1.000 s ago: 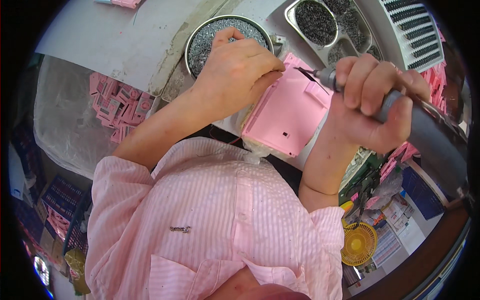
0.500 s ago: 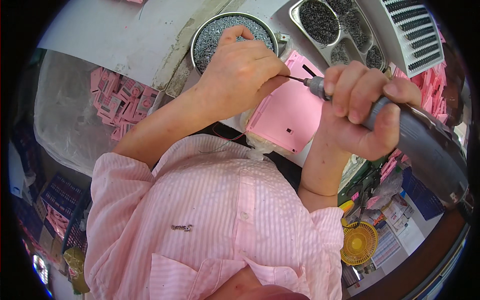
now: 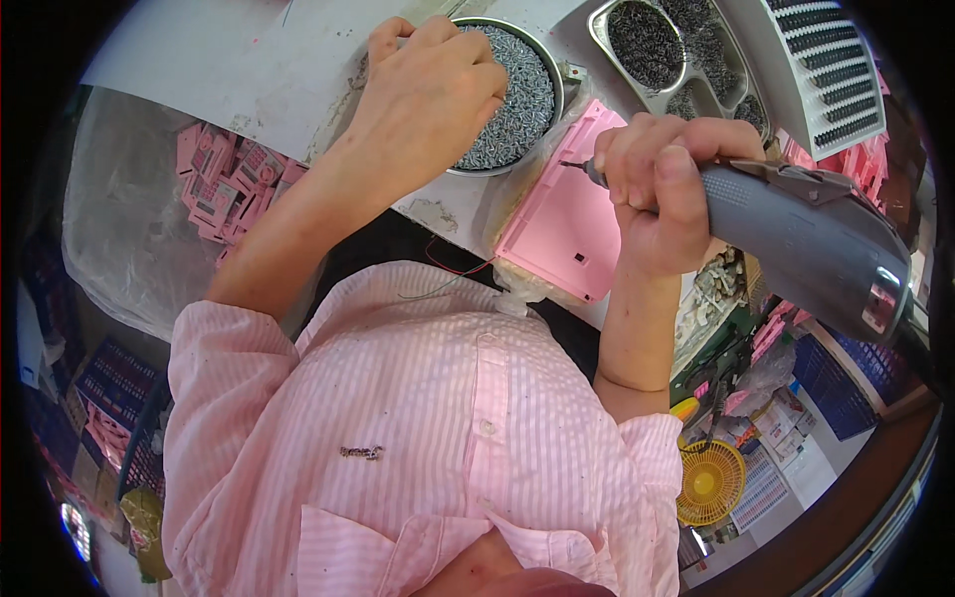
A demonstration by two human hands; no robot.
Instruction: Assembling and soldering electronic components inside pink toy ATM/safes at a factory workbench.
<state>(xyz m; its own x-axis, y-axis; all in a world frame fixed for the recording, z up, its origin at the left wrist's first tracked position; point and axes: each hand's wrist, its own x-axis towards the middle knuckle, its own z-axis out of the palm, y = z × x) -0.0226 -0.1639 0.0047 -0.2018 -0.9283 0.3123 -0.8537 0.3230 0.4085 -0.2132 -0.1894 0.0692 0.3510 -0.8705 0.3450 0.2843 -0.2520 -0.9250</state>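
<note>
My right hand (image 3: 662, 174) is wrapped round a dark grey electric screwdriver (image 3: 806, 234). Its bit points left, with the tip over the upper part of a flat pink plastic casing (image 3: 564, 234); whether it touches cannot be told. The casing lies on the bench with clear plastic film round its edge. Over the left side of a round metal bowl (image 3: 545, 65) full of small silver screws (image 3: 512, 114) is my left hand (image 3: 428, 95). Its fingers are curled and their tips are hidden, so anything pinched there does not show.
Right of the bowl stands a metal compartment tray (image 3: 686, 82) of dark screws, beside a white box (image 3: 821, 75) with rows of black parts. A clear plastic-lined bin (image 3: 119, 219) holds pink parts (image 3: 224, 189) at left. Thin wires (image 3: 453, 271) hang by the casing. A yellow basket (image 3: 711, 483) is lower right.
My left hand has left the bit tip and moved up and left over the screw bowl. My right hand has shifted slightly left, and the screwdriver now lies more level.
</note>
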